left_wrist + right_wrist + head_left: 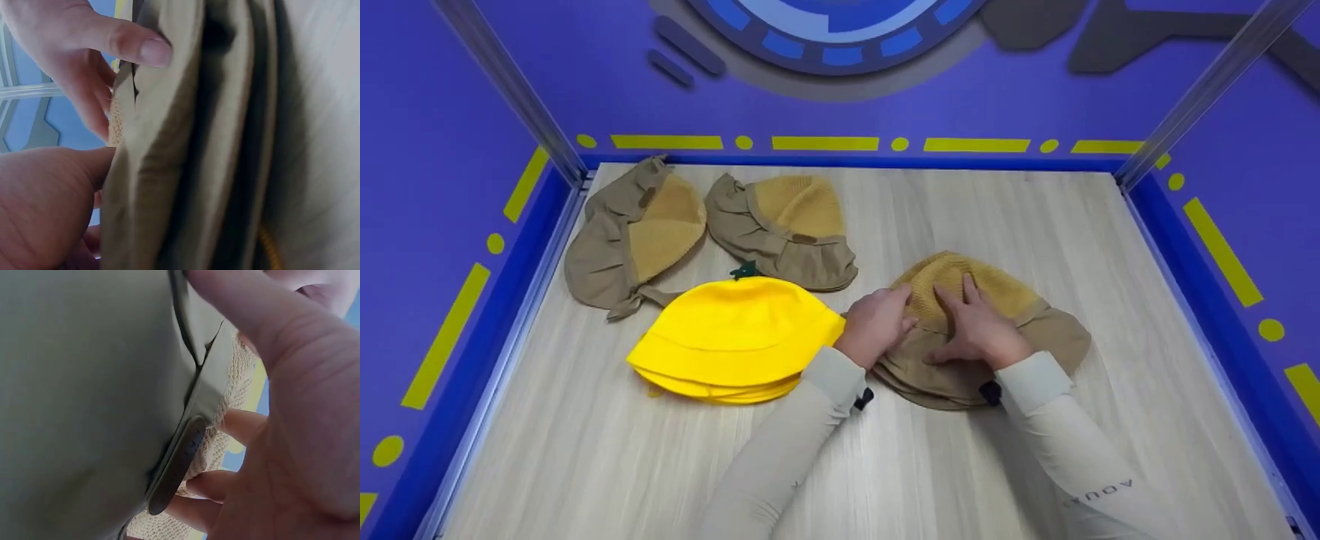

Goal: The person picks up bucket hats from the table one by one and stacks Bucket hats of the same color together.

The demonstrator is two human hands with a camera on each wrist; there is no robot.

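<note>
A tan sun hat (1054, 334) with a knitted straw-coloured crown and cloth brim lies folded at the right of the table. At its left side, my left hand (877, 322) pinches the crown near the band between thumb and curled fingers. My right hand (979, 330) rests on the hat with fingers spread over the crown and thumb on the brim. In the left wrist view, the brim (157, 129) hangs in several layers. A brown oblong tag (179, 464) shows on the band in the right wrist view.
A yellow hat (735, 337) with a green stem-like top lies just left of my left hand. Behind it, two more tan sun hats lie at the back left, one ruffled hat (802, 232) and one with ties (637, 240). Blue walls (840, 112) enclose the table.
</note>
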